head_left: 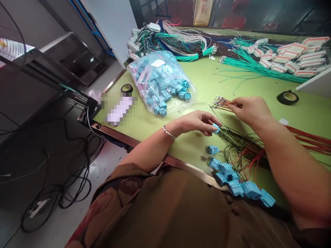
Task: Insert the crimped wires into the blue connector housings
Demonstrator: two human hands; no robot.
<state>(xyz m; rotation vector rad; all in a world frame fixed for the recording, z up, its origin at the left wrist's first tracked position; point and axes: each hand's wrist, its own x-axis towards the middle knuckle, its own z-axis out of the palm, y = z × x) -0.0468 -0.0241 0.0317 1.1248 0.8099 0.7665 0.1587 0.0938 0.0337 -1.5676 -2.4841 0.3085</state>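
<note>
Between the thumb and fingers of my left hand is a light blue connector, with dark thin wires running from it to the right. My right hand is closed at the end of a bundle of orange-red wires with metal terminals on their tips. That bundle passes under my right forearm and on to the right edge. Several wired blue connectors lie along the table's front edge, below my hands. Dark wires spread beneath my right wrist.
A clear plastic bag of blue connectors lies left of my hands. Black tape rolls sit at the left and right. Green wire bundles with white connectors line the back of the green table. Black cables coil on the floor.
</note>
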